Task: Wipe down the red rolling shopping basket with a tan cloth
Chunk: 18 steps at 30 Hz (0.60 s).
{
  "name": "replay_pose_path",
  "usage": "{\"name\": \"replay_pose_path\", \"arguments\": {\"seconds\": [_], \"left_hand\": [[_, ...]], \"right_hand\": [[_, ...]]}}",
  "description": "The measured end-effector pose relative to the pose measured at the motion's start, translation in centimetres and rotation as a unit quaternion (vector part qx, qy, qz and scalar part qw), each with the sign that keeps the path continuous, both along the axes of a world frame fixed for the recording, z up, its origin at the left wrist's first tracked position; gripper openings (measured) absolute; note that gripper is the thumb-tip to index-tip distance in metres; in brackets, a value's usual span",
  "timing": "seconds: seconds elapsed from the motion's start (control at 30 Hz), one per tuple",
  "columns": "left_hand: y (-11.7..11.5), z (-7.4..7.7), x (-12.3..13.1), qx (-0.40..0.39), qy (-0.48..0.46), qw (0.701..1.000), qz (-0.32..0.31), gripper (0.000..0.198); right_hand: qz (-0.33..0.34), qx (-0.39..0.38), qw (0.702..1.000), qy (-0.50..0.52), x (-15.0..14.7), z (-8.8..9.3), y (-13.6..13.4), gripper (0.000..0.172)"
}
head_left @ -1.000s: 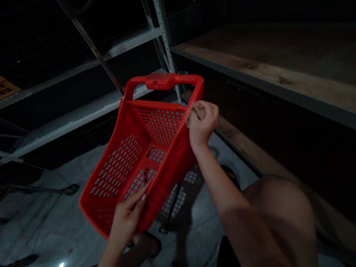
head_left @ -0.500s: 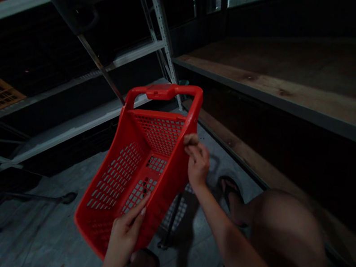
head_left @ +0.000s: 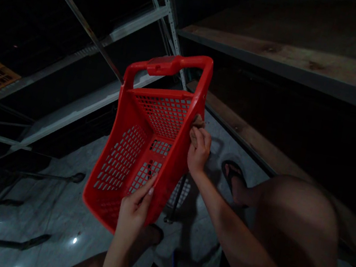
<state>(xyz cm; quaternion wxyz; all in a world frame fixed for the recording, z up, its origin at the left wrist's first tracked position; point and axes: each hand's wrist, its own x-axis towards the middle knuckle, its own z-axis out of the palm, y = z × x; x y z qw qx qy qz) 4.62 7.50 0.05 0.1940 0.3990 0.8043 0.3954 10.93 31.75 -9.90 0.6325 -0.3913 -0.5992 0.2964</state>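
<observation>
a: above the pale floor (head_left: 47, 221), where is the red basket (head_left: 133, 153)?
b: held up in the air and tipped, open side toward the camera, handle (head_left: 172, 62) at the far end near the metal shelving (head_left: 139, 17).
a: and the left hand (head_left: 133, 210)?
b: clamped on the basket's near rim, fingers curled inside over the mesh.
a: the right hand (head_left: 199, 148)?
b: fingers pinched on a brownish cloth (head_left: 198, 121), pressing it to the basket's outer right wall, just below the handle's foot. a sandalled foot (head_left: 232, 174) rests on the floor beyond.
</observation>
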Motion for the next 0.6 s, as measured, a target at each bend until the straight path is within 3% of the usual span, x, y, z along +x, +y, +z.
{"name": "replay_pose_path", "arguments": {"seconds": [0.13, 0.23, 0.33, 0.43, 0.5, 0.6], "left_hand": [[0.3, 0.3, 0.2, -0.007, 0.047, 0.999, 0.007, 0.040], [0.6, 0.6, 0.4, -0.014, 0.054, 0.998, 0.009, 0.040], [1.4, 0.8, 0.6, -0.008, 0.039, 0.999, 0.014, 0.040], [2.7, 0.9, 1.0, -0.002, 0.016, 1.000, 0.024, 0.041], [3.6, 0.9, 1.3, 0.004, 0.011, 0.999, 0.039, 0.041], [4.6, 1.0, 1.4, 0.014, 0.014, 0.998, 0.056, 0.041]], "right_hand": [[0.010, -0.065, 0.997, -0.043, 0.7, -6.5, -1.1, 0.043], [0.011, -0.082, 0.996, -0.042, 0.4, -8.2, 0.1, 0.056], [0.001, -0.090, 0.996, -0.020, -0.6, -7.5, 2.0, 0.059], [0.005, -0.073, 0.997, -0.002, -1.6, -5.6, 2.3, 0.054], [0.015, -0.054, 0.998, 0.009, -1.9, -4.1, 0.3, 0.045], [0.049, -0.057, 0.997, 0.033, -1.2, -2.4, -6.0, 0.034]]}}
